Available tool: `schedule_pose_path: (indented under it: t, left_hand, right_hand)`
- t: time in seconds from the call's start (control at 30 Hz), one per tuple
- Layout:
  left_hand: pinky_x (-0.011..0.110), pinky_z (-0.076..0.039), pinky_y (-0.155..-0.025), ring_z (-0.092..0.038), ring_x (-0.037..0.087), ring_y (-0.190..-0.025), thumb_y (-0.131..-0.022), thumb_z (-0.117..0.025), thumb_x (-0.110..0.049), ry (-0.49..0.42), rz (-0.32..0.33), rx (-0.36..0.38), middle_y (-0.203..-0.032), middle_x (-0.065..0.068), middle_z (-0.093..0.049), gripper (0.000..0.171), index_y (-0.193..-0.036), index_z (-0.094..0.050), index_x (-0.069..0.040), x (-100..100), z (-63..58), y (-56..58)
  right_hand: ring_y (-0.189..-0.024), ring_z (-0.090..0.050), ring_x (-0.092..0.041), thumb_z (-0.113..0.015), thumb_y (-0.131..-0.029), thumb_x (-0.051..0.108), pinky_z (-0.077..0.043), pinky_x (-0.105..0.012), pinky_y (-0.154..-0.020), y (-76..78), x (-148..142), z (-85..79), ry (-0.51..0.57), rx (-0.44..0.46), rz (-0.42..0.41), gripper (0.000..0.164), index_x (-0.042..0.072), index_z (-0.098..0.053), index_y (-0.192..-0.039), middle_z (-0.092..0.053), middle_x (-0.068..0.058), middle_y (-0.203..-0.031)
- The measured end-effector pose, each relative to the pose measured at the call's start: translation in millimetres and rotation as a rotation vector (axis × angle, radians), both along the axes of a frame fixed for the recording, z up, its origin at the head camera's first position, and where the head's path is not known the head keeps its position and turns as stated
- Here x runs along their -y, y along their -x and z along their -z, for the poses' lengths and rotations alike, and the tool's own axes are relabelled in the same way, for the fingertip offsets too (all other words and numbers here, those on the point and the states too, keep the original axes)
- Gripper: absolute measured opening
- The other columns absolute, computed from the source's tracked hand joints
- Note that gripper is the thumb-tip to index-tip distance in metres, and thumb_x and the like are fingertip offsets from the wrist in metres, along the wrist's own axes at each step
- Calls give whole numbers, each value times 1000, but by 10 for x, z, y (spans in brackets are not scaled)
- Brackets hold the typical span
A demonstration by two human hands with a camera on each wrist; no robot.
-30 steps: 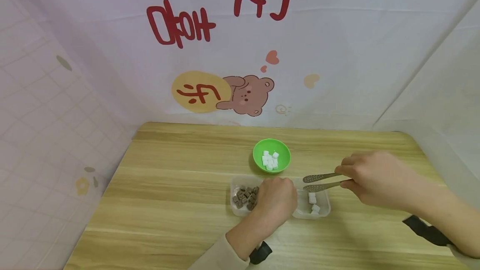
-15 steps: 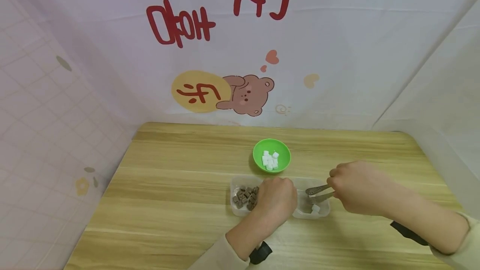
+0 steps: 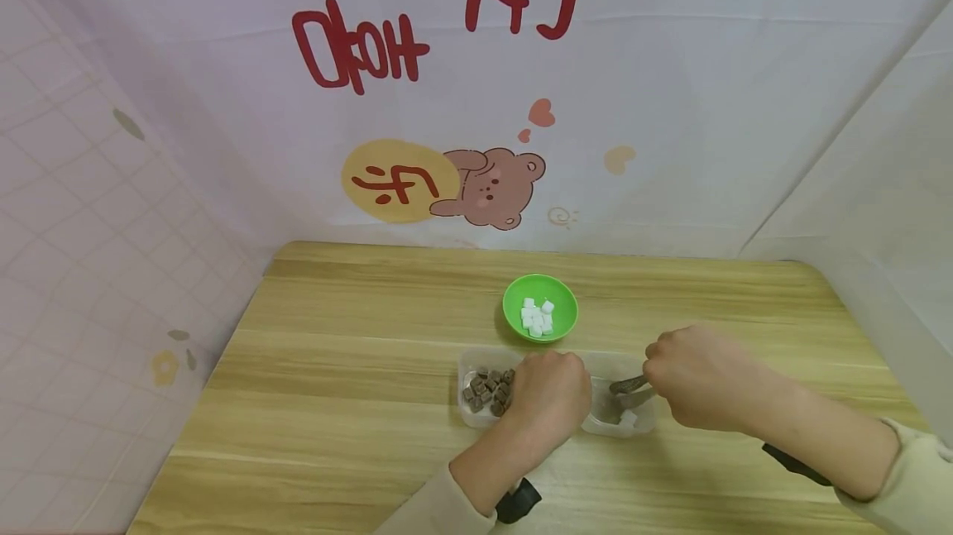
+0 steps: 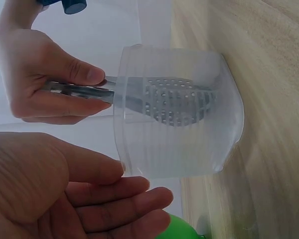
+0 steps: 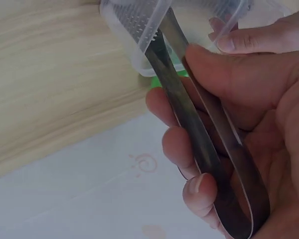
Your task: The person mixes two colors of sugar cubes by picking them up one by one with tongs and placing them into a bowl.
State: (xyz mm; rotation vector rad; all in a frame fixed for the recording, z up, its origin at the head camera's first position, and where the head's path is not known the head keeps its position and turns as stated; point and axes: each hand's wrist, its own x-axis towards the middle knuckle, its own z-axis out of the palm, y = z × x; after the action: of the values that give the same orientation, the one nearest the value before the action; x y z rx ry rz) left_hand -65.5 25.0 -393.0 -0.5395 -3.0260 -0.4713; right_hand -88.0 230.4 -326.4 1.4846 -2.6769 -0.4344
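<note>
My left hand (image 3: 553,393) grips the middle of the clear plastic container (image 3: 467,421), thumb at the rim in the left wrist view. Whether this is one divided box or two boxes is hidden behind that hand. Brown cubes (image 3: 487,390) fill the left part. In the right part a white cube (image 3: 628,418) shows near the front wall. Metal tongs (image 5: 197,129) with perforated tips are held in my right hand (image 3: 703,378), thumb on one arm, fingers round the other. Their tips (image 4: 179,102) reach down inside the right part; whether they hold a cube is unclear.
Behind the container stands a green bowl (image 3: 514,291) with several white cubes (image 3: 536,318) in it. Everything rests on a wood-grain table (image 3: 335,386). A printed white cloth (image 3: 670,88) hangs along the table's back edge and both sides.
My right hand has come left and down, lowering the tongs' tips into the container's right part. A white cube seen there earlier is hidden by the tongs. The left hand stays put.
</note>
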Motion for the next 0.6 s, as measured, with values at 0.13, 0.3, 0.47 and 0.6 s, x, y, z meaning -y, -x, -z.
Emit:
schedule_pose_path:
  t: [0.13, 0.3, 0.47, 0.6]
  left_hand:
    - [29, -40, -53, -55, 16, -53, -92, -70, -16, -9, -6, 3, -54, -3, -55, 42, -53, -55, -17, -1, 1, 3]
    - [28, -40, -55, -54, 16, -54, -94, -69, -18, -5, -13, 22, -54, -3, -52, 45, -52, -53, -18, -5, -5, 1]
    - [28, -40, -55, -52, 15, -55, -95, -68, -19, 0, -8, 36, -54, -4, -51, 48, -51, -49, -19, 2, -16, -3]
    - [29, -40, -53, -52, 16, -54, -95, -67, -18, 10, -5, 32, -54, -3, -51, 48, -51, -49, -18, 2, -10, -3]
  right_hand:
    - [-52, -32, -11, -73, -59, -4, -33, -27, -49, 11, -11, 8, -7, -1, -27, 34, 18, -46, -58, -37, 7, -58]
    - [-57, -44, -12, -87, -68, 9, -44, -28, -54, 32, -91, -21, 37, 49, -19, 31, 16, -57, -67, -44, 9, -64]
    - [-61, -47, -7, -91, -70, 13, -47, -29, -56, 53, -206, -65, 168, 63, -3, 28, 17, -65, -77, -47, 14, -69]
    - [-63, -47, -1, -91, -68, 9, -46, -27, -54, 51, -305, -117, 298, 57, 11, 27, 16, -71, -85, -52, 16, -74]
